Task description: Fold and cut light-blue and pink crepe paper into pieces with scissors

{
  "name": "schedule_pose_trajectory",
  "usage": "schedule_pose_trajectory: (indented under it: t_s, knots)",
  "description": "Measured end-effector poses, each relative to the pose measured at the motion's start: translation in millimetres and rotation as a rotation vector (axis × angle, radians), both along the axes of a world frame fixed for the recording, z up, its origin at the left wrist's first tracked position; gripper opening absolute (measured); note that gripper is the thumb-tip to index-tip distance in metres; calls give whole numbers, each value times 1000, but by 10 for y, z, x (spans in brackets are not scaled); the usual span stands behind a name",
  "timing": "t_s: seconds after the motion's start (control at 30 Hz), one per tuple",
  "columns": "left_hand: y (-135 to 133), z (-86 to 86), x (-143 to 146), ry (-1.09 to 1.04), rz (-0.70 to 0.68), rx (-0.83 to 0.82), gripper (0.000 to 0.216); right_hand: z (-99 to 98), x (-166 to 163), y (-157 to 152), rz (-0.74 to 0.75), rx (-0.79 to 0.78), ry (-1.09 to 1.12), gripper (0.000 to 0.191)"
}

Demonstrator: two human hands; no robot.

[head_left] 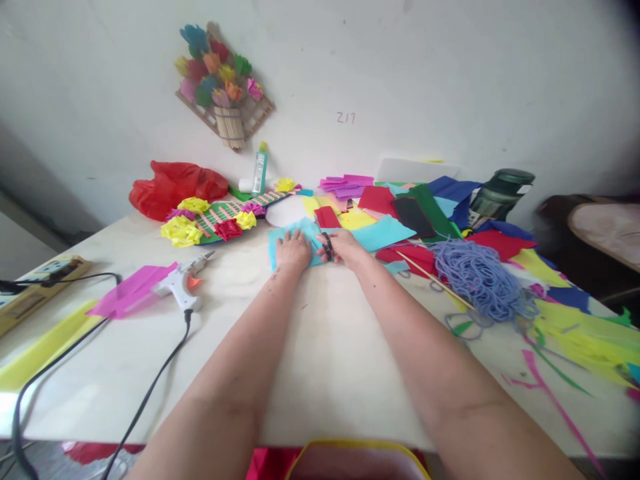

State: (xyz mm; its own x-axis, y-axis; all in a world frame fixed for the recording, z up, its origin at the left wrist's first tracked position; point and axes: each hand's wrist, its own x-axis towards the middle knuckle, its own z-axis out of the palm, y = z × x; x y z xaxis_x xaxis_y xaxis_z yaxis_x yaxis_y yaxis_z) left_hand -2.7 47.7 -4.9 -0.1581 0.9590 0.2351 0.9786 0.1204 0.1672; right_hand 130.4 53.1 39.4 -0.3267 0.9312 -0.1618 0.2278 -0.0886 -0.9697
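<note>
Both my arms reach far across the white table [320,347]. My left hand [293,251] lies on a light blue sheet of paper [283,240], fingers curled down on it, holding it flat. My right hand [343,247] is beside it, fingers closed through the handles of dark scissors [327,247], whose blades meet the blue paper. More blue paper [385,233] spreads out to the right of the hands.
A white glue gun [183,283] with a black cord lies left beside pink paper [130,290]. Blue yarn [480,277], a wooden stick [430,279] and several coloured sheets cover the right. A paper flower craft [220,220], a glue bottle [259,170] and a red bag [175,187] sit at the back.
</note>
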Motion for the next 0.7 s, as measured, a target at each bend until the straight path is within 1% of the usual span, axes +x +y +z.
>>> schedule_pose_trajectory:
  t_s: [0.17,0.37,0.53,0.7]
  knots:
    - [3,-22,2,3,17,74,46,80,177,39,132,-51,-19,36]
    - [-11,-41,-5,13,4,156,43,146,282,50,252,-60,-128,43]
    - [-33,-24,-3,9,-4,162,41,183,310,50,275,-68,-207,46]
    - [-42,-5,-2,12,-11,159,41,193,325,56,277,-90,-219,49]
